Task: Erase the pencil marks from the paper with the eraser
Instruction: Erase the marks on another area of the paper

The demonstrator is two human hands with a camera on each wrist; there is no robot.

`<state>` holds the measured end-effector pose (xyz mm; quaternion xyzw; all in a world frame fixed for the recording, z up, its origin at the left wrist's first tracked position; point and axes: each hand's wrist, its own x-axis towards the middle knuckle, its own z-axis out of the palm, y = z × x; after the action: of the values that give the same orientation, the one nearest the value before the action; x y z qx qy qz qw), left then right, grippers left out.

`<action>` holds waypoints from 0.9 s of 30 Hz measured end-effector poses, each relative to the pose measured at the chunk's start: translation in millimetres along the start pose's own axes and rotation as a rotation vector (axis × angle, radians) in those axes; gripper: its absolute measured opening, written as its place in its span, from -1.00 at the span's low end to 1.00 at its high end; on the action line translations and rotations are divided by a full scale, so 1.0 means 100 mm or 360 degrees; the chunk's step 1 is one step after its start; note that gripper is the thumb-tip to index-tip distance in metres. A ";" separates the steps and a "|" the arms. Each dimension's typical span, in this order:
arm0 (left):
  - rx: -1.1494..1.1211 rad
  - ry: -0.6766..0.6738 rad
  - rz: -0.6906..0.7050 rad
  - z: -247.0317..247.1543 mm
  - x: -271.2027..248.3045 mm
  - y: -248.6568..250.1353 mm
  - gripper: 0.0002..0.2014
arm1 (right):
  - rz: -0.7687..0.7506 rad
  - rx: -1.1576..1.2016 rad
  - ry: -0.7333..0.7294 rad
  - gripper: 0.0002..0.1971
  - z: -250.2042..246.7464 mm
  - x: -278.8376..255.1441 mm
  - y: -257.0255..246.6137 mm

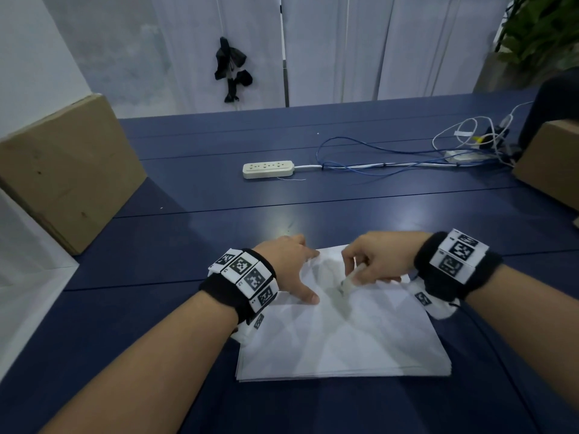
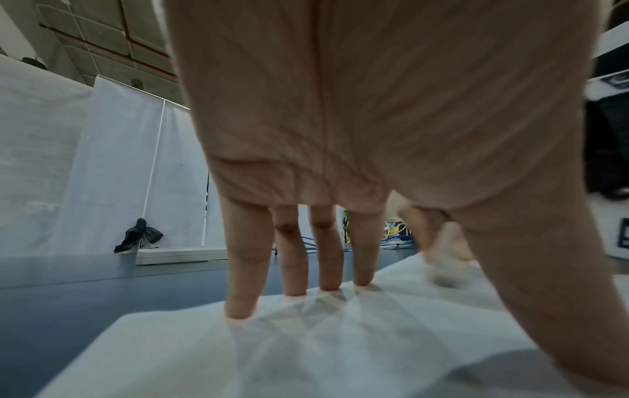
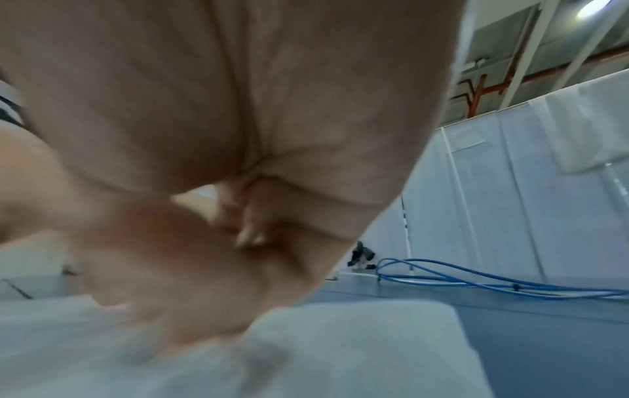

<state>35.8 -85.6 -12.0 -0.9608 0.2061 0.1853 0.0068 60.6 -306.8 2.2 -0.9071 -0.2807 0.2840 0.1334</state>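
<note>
A stack of white paper lies on the blue table in front of me. My left hand presses on the paper's far left part with straight, spread fingers, thumb on the sheet nearer me. My right hand pinches a pale eraser and holds its tip against the paper near the sheet's far middle. In the left wrist view the eraser shows blurred at the right. The right wrist view shows curled fingers over the paper, blurred. I make out no pencil marks.
A white power strip lies further back on the table, with blue cables and white cables running right. Cardboard boxes stand at the left and right edges. White curtains hang behind.
</note>
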 end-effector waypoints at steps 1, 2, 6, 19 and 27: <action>0.0003 -0.0006 0.0003 -0.01 0.00 0.01 -0.10 | 0.0061 -0.0070 0.0144 -0.82 -0.05 0.07 0.02; 0.0002 -0.0009 0.0005 -0.02 0.00 0.01 -0.12 | 0.0136 -0.0135 0.0302 -0.79 -0.10 0.13 0.05; 0.0000 -0.0024 0.0005 -0.03 0.01 0.00 -0.08 | 0.0152 -0.0140 0.0462 -0.81 -0.13 0.17 0.16; 0.0068 -0.0155 -0.0049 -0.08 0.09 0.05 -0.01 | 0.0028 0.0060 0.0255 -0.85 -0.07 0.10 0.15; 0.0047 -0.0178 -0.0061 -0.10 0.11 0.07 0.03 | 0.0139 -0.0108 0.0341 -0.85 -0.12 0.13 0.10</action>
<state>45.7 -97.5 -6.4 -0.9525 0.1897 0.2354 0.0360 80.5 -308.2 2.2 -0.9475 -0.2345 0.1814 0.1194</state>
